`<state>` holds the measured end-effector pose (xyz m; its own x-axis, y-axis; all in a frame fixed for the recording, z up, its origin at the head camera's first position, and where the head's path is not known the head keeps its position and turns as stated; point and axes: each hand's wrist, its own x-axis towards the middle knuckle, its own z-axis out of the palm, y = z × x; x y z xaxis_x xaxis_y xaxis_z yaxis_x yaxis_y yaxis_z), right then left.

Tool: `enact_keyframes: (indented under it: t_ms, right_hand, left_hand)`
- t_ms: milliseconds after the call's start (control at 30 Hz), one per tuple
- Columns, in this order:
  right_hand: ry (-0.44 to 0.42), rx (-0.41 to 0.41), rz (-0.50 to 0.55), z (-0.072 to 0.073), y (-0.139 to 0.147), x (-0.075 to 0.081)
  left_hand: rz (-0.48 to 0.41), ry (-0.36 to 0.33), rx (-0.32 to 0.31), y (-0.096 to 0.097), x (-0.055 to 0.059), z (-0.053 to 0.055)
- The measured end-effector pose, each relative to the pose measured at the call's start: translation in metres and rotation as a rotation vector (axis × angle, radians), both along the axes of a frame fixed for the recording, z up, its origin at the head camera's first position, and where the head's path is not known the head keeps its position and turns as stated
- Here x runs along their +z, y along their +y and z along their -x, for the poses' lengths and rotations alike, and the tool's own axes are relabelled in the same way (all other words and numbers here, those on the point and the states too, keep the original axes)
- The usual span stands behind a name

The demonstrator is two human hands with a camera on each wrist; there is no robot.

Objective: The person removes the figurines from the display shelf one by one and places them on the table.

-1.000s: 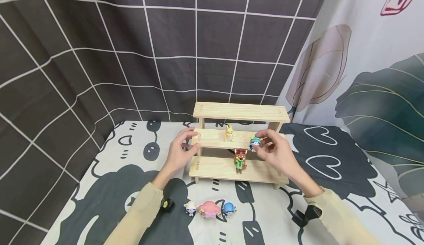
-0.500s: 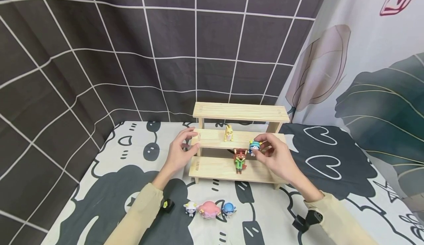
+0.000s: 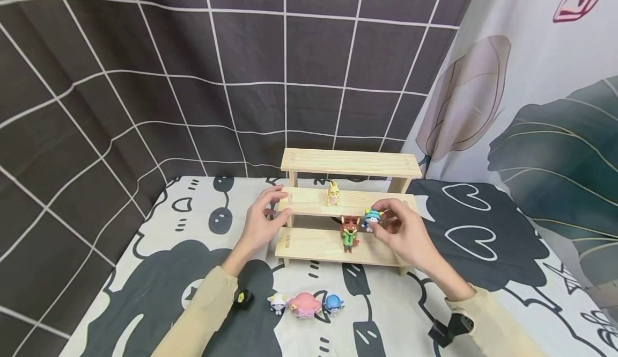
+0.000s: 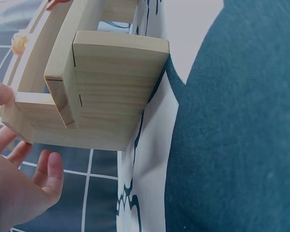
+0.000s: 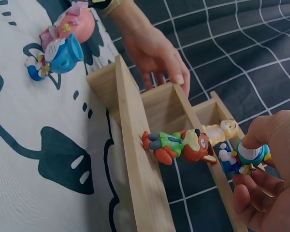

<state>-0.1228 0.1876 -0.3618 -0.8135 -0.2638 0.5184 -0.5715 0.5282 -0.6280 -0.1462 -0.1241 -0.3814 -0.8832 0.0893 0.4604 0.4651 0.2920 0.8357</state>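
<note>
The fox figurine, upright on the bottom shelf, looks the most exposed: just beside it is the blue-capped figurine, which the right hand pinches in its grip in front of the middle shelf, so a small sideways swing could knock the fox figurine over. If let go while tilted, or with its small feet not flat on wood, the blue-capped figurine could topple or drop to the patterned cloth. Whether it touches any board is hard to tell, as the hand covers part of it. The left hand has its grip closed about the left end of the middle shelf; an uneven pull there might shift the wooden stand on the cloth and upset the yellow figurine standing on that shelf. Counted: 1 stand with 3 shelves, the top shelf bearing 0 figurines, the middle 1 and the bottom 1; 1 figurine in the right hand; and 3 on the cloth in front, namely 1 white figurine, 1 pink figurine and 1 blue figurine, making 6 figurines and 2 hands.
</note>
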Motion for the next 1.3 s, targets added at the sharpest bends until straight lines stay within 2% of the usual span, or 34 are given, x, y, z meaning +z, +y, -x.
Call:
enact_keyframes:
  t_ms: [300,700,1300]
  right_hand:
    - [-0.023,-0.008,-0.019,-0.004,0.003,-0.005]
    - [-0.013,0.031,-0.005,-0.015,0.004,-0.012]
    - [-0.022,0.025,0.007,-0.029,0.002,-0.019]
  left_hand:
    - [-0.003,-0.002,-0.006,0.000,0.000,0.000]
    - [0.009,-0.007,-0.002,-0.001,0.000,0.000]
    - [0.007,-0.010,0.004,0.000,0.000,-0.001]
